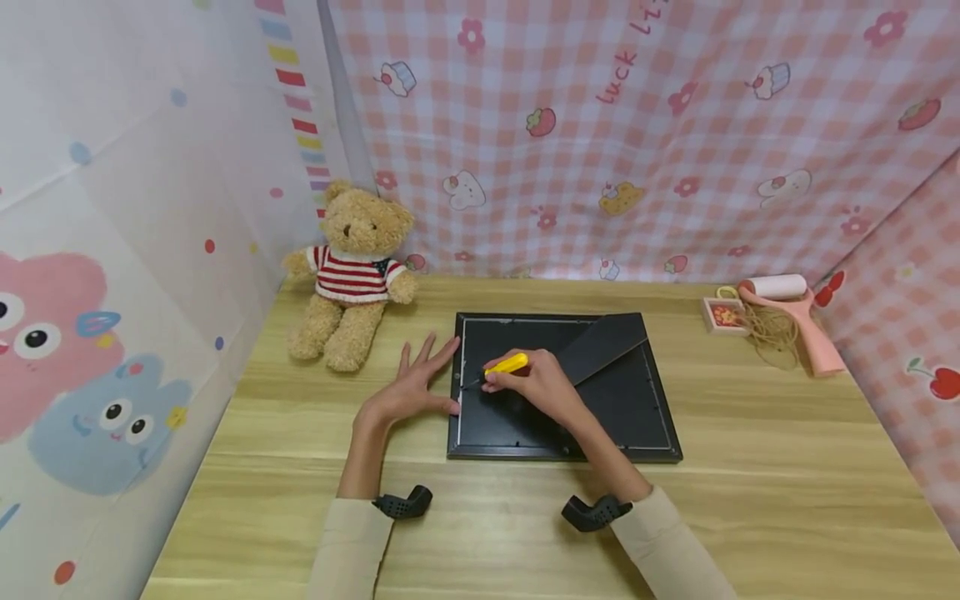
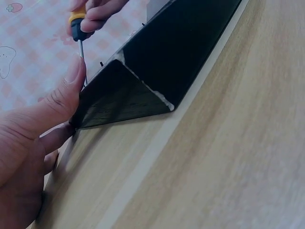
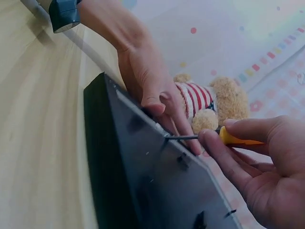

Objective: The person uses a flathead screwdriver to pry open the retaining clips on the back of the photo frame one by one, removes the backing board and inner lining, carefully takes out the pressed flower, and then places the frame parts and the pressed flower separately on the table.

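A black picture frame (image 1: 517,429) lies face down on the wooden table, its backing and flat stand leg (image 1: 600,350) showing. My right hand (image 1: 543,383) pinches a small screwdriver with a yellow handle (image 1: 512,363) between thumb and fingers. The thin metal shaft (image 3: 183,137) slants down, its tip at the inner left edge of the frame, by the rim of the backing. My left hand (image 1: 408,387) rests against the frame's left side with fingers spread and fairly straight. Its thumb (image 2: 66,90) touches the frame close to the screwdriver's tip. Small dark tabs (image 3: 231,212) stick up along the backing's edge.
A teddy bear (image 1: 352,275) in a striped shirt sits at the back left. At the back right are a small patterned box (image 1: 725,316), a coil of twine (image 1: 772,329) and a pink-handled roller (image 1: 813,333). Printed curtains (image 1: 600,150) hang behind the table.
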Tool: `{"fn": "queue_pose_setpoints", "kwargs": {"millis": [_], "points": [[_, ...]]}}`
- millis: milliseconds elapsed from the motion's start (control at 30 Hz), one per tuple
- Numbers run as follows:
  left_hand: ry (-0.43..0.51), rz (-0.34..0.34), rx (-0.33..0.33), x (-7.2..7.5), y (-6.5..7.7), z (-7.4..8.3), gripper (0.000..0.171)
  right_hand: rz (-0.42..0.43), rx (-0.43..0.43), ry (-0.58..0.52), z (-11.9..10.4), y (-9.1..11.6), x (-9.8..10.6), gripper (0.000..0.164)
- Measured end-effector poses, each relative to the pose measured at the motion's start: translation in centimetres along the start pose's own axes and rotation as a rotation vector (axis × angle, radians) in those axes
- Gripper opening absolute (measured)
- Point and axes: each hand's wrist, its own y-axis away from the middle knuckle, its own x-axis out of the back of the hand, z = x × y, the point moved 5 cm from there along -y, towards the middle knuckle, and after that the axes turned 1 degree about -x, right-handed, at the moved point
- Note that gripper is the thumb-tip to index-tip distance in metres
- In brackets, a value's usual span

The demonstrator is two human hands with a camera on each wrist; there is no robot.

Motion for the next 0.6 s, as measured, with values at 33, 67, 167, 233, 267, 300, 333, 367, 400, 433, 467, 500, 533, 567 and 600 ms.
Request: {"fn": "queue_pose_setpoints", "kwargs": {"millis": [33, 67, 167, 233, 267, 300, 333, 367, 400, 433, 467, 500, 533, 567, 600], "points": [[0.002, 0.003, -0.002, 0.0, 0.0, -0.2, 0.139, -0.006, 0.016, 0.020, -0.3, -0.1, -0.1, 0.021], [0.002, 0.005, -0.001, -0.1, 0.0, -0.2, 0.139, -0.005, 0.035, 0.057, -0.7, -0.2, -0.1, 0.020], [0.015, 0.007, 0.012, -0.1, 0.0, -0.2, 0.137, -0.025, 0.077, 0.102, -1.7, -0.7, -0.4, 0.020], [0.024, 0.004, 0.026, -0.1, 0.1, 0.0, 0.135, -0.040, 0.089, 0.116, -2.3, -1.0, -0.6, 0.020], [0.029, 0.002, 0.038, -0.1, 0.1, 0.1, 0.134, -0.047, 0.092, 0.126, -2.5, -1.1, -0.7, 0.020], [0.037, 0.000, 0.048, -0.1, 0.2, 0.1, 0.133, -0.057, 0.090, 0.125, -2.7, -1.2, -0.8, 0.020], [0.036, -0.002, 0.058, -0.1, 0.2, 0.2, 0.133, -0.061, 0.088, 0.138, -3.0, -1.3, -0.9, 0.020], [0.035, -0.004, 0.064, -0.1, 0.2, 0.1, 0.133, -0.064, 0.085, 0.155, -3.2, -1.4, -1.0, 0.020], [0.034, -0.004, 0.068, -0.1, 0.1, 0.1, 0.134, -0.070, 0.085, 0.171, -3.3, -1.5, -1.1, 0.020], [0.033, -0.004, 0.076, -0.1, 0.1, 0.0, 0.135, -0.074, 0.090, 0.191, -3.5, -1.7, -1.1, 0.020], [0.032, -0.004, 0.075, -0.1, 0.1, 0.0, 0.136, -0.079, 0.097, 0.209, -3.7, -1.8, -1.2, 0.019], [0.033, -0.004, 0.075, -0.2, 0.1, 0.0, 0.137, -0.083, 0.101, 0.223, -3.9, -1.9, -1.3, 0.019], [0.031, -0.005, 0.074, -0.1, 0.1, 0.0, 0.138, -0.087, 0.106, 0.236, -4.0, -2.0, -1.4, 0.019], [0.033, -0.005, 0.073, -0.1, 0.1, 0.1, 0.138, -0.092, 0.113, 0.246, -4.2, -2.1, -1.5, 0.018], [0.035, -0.007, 0.071, 0.0, 0.2, 0.3, 0.137, -0.095, 0.118, 0.260, -4.4, -2.2, -1.6, 0.017]]}}
